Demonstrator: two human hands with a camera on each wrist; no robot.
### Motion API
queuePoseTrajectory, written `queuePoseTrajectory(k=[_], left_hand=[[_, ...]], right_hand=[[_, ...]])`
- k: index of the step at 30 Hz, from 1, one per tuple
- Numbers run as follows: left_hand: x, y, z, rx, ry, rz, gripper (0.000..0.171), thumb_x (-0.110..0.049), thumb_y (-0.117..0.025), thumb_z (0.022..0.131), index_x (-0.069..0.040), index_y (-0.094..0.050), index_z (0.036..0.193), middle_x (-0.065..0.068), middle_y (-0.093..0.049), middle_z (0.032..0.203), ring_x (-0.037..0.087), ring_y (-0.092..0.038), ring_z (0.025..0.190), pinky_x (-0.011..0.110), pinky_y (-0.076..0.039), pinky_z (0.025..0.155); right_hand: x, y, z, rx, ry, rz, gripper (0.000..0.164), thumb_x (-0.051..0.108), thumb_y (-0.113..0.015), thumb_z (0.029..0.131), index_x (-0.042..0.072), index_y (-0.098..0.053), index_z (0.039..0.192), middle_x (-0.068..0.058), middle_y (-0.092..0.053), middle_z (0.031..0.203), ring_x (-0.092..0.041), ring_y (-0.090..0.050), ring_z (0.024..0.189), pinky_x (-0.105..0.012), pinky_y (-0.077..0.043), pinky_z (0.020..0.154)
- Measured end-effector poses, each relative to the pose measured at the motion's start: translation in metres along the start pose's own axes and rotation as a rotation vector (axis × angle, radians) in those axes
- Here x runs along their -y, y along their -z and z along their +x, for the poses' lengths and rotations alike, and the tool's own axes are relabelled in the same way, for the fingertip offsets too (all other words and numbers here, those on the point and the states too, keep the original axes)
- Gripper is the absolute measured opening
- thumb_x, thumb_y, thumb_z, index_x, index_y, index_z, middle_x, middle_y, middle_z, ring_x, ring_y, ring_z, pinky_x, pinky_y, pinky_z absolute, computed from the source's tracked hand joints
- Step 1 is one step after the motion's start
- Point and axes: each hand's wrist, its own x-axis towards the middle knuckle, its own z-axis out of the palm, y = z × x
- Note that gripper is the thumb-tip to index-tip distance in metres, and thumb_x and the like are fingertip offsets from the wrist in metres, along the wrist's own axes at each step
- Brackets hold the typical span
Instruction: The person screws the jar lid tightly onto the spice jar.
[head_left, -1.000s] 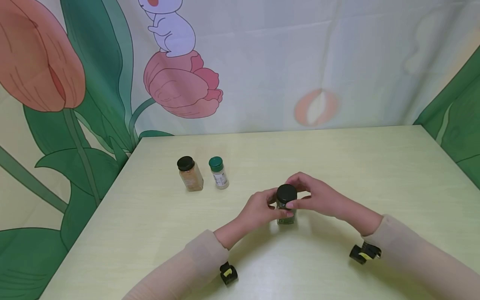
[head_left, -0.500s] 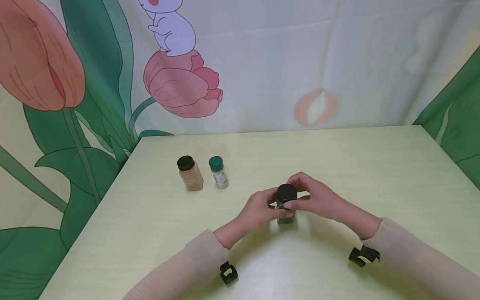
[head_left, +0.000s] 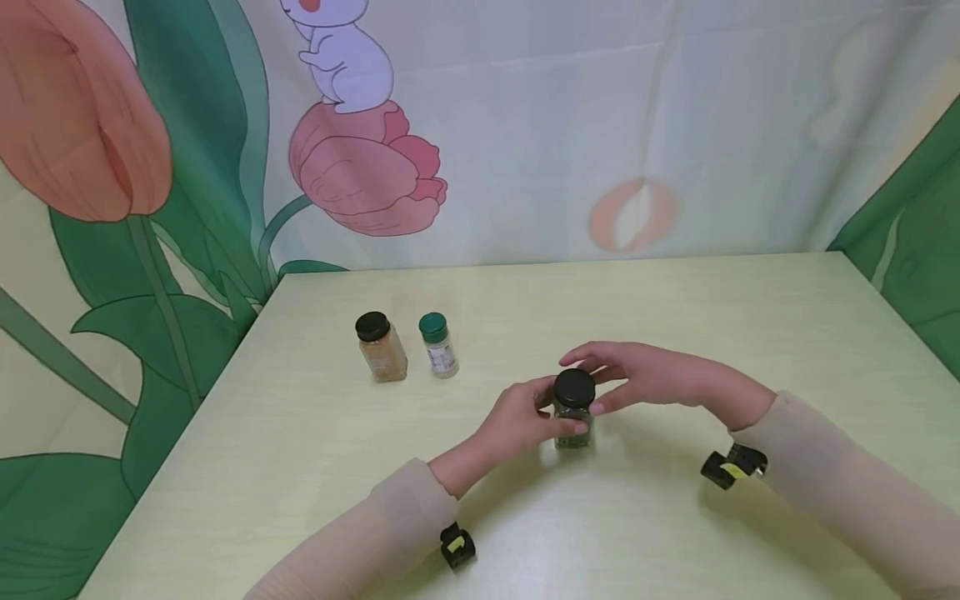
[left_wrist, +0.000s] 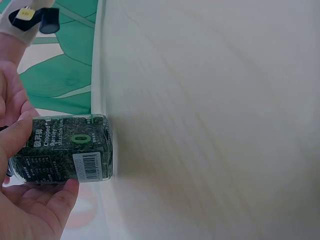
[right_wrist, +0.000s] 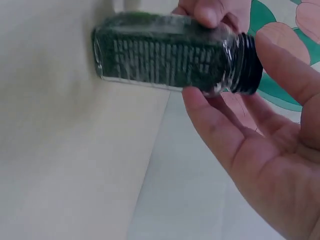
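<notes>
A clear jar of chopped parsley [head_left: 573,429] with a black screw lid [head_left: 574,388] stands upright on the table, its label and barcode showing in the left wrist view. My left hand [head_left: 513,421] grips the jar's body, thumb across the front and fingers behind. Around the lid, my right hand [head_left: 645,375] is loosely spread, its thumb close to the lid's right side and its fingers reaching behind. In the right wrist view the thumb [right_wrist: 282,60] lies by the lid and the fingers are parted; whether they touch the jar is hard to tell.
Farther back on the left stand a black-capped jar [head_left: 386,357] of tan powder and a small green-capped shaker [head_left: 441,354]. The pale table [head_left: 712,317] meets a printed flower curtain [head_left: 517,150] at its back edge. A small black camera hangs at each wrist.
My right hand has loosened and its fingers have spread from the lid, with the wrist and forearm raised and turned. The left hand and the parsley jar have stayed in place.
</notes>
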Motion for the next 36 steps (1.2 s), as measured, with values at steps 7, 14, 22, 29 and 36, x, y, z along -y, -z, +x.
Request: queuePoseTrajectory(k=[7, 14, 22, 29, 36], left_hand=[[0.001, 0.0, 0.001, 0.004, 0.013, -0.006, 0.054, -0.019, -0.081, 0.089, -0.005, -0.063, 0.138, 0.013, -0.069, 0.137, 0.03, -0.064, 0.131, 0.048, -0.053, 0.107], [0.001, -0.001, 0.0, 0.005, 0.004, -0.011, 0.054, -0.019, -0.081, 0.089, -0.005, -0.063, 0.138, 0.012, -0.07, 0.135, 0.03, -0.065, 0.13, 0.047, -0.053, 0.108], [0.0, 0.0, -0.001, 0.0, -0.007, -0.01, 0.054, -0.019, -0.081, 0.089, -0.006, -0.063, 0.138, 0.012, -0.071, 0.132, 0.027, -0.068, 0.123, 0.032, -0.055, 0.096], [0.0, 0.001, -0.002, -0.003, -0.027, -0.01, 0.054, -0.018, -0.082, 0.088, -0.005, -0.063, 0.137, 0.012, -0.072, 0.131, 0.024, -0.069, 0.118, 0.023, -0.054, 0.09], [0.0, 0.001, -0.002, -0.003, -0.038, -0.007, 0.052, -0.018, -0.082, 0.088, -0.005, -0.064, 0.135, 0.012, -0.072, 0.129, 0.023, -0.069, 0.116, 0.022, -0.054, 0.088]], right_hand=[[0.01, 0.012, 0.007, 0.093, -0.031, -0.022, 0.058, 0.015, -0.071, 0.096, 0.004, -0.048, 0.149, -0.022, -0.056, 0.146, -0.044, -0.055, 0.137, -0.049, -0.053, 0.11], [0.011, 0.011, 0.007, 0.087, -0.035, -0.006, 0.051, 0.011, -0.071, 0.096, 0.002, -0.053, 0.143, -0.022, -0.057, 0.145, -0.044, -0.058, 0.135, -0.046, -0.056, 0.106], [0.005, 0.003, 0.008, 0.013, 0.009, 0.007, 0.044, 0.009, -0.072, 0.094, 0.002, -0.055, 0.135, -0.023, -0.061, 0.137, -0.044, -0.059, 0.132, -0.047, -0.055, 0.106], [-0.005, -0.007, 0.008, -0.07, 0.075, 0.008, 0.04, 0.007, -0.073, 0.094, 0.0, -0.055, 0.128, -0.023, -0.064, 0.129, -0.042, -0.063, 0.126, -0.059, -0.049, 0.111], [-0.005, -0.012, 0.005, -0.115, 0.086, 0.012, 0.04, 0.007, -0.074, 0.093, -0.003, -0.053, 0.126, -0.025, -0.064, 0.128, -0.045, -0.062, 0.125, -0.061, -0.048, 0.11]])
